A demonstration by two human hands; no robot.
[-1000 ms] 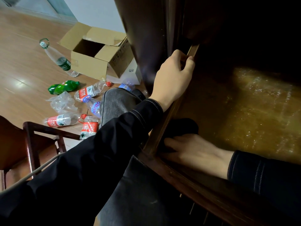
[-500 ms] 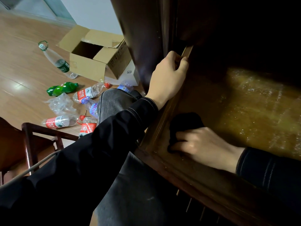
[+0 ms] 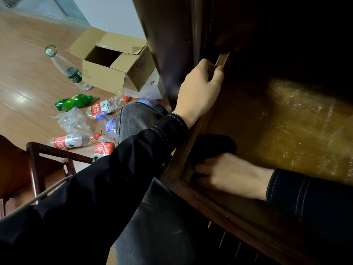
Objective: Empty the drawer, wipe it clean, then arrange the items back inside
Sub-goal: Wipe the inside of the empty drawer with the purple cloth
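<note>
— Any writing you can make out on the floor (image 3: 24, 77)?

— Hardly. A red-labelled bottle (image 3: 103, 108) near the cardboard box (image 3: 104, 77) carries white characters, as do a second red-labelled bottle (image 3: 69, 140) and a third red-labelled bottle (image 3: 103, 148); all too small to read.

— Anything else?

— The purple-lettered bottle (image 3: 110, 126) shows large letters, partly hidden. The green-labelled bottle (image 3: 73, 74) is a blur. The white box (image 3: 150, 87) bears a small framed mark, the cardboard box faint side print: both illegible.

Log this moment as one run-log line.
phase: wiping | left hand: grips drawer side | right hand: presses dark cloth into drawer corner | bottles: on floor
</note>
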